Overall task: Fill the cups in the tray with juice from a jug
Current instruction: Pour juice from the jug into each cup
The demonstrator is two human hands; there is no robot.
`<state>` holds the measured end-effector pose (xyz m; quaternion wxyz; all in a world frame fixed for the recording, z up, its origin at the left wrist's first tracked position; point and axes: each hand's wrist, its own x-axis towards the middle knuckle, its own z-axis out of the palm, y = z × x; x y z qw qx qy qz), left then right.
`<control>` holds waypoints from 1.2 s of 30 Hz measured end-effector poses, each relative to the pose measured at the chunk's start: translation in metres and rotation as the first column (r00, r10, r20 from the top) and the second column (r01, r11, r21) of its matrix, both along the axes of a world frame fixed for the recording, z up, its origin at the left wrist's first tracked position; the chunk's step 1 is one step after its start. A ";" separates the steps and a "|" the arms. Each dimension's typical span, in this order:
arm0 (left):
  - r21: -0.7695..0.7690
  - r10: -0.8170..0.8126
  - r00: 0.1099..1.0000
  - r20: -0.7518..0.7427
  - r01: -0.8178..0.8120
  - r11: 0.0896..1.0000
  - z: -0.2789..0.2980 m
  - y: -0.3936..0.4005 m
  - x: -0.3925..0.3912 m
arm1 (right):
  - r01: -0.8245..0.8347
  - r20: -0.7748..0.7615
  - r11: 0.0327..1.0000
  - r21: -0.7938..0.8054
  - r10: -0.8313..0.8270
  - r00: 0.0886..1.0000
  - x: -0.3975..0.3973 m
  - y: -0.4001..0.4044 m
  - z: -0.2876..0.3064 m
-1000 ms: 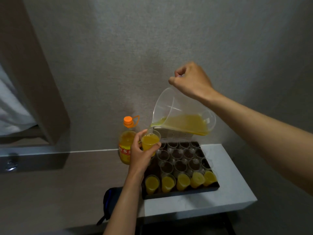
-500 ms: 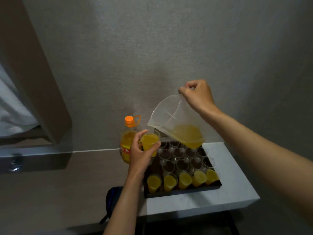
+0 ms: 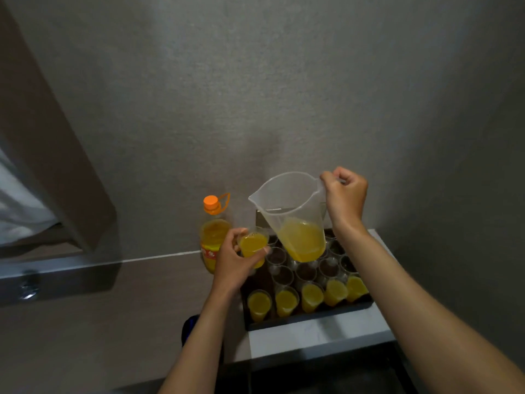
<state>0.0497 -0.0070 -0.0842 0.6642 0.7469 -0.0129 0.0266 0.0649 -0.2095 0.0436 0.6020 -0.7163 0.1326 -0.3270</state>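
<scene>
Up above the dark rectangular tray, the right hand curls round the handle of a clear plastic jug, nearly upright, with yellow juice pooled low. Just left of it, the left hand wraps a small clear plastic cup full of juice. Below both hands, five filled cups line the tray's near row; beyond them stand empty cups.

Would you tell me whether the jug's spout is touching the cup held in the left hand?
Apart. The head view shows the jug tipped back, its spout above the held cup with wall visible between them.
</scene>
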 end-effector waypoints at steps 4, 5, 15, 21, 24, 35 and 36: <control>0.136 -0.034 0.999 -0.017 0.035 0.990 -0.010 0.001 0.011 | 0.053 0.003 0.996 0.074 -0.054 0.999 -0.013 -0.007 -0.016; 0.180 -0.041 0.999 -0.020 0.044 0.983 -0.012 0.001 0.014 | 0.061 -0.002 0.994 0.091 -0.061 0.998 -0.016 -0.008 -0.019; 0.474 -0.105 0.986 -0.128 0.154 0.867 -0.046 -0.004 0.044 | 0.108 -0.008 0.980 0.170 -0.108 0.994 -0.041 -0.012 -0.044; 0.560 -0.141 0.968 -0.206 0.235 0.795 -0.074 -0.013 0.056 | 0.142 0.009 0.959 0.243 -0.149 0.989 -0.041 -0.010 -0.049; 0.597 -0.144 0.966 -0.215 0.246 0.764 -0.083 -0.014 0.060 | 0.150 0.014 0.958 0.243 -0.158 0.987 -0.042 -0.010 -0.052; 0.667 -0.091 0.960 -0.265 0.251 0.701 -0.140 -0.009 0.067 | 0.184 0.030 0.958 0.218 -0.195 0.980 -0.040 -0.016 -0.058; 0.662 -0.074 0.961 -0.266 0.239 0.711 -0.155 -0.007 0.071 | 0.182 0.032 0.959 0.215 -0.193 0.981 -0.040 -0.015 -0.059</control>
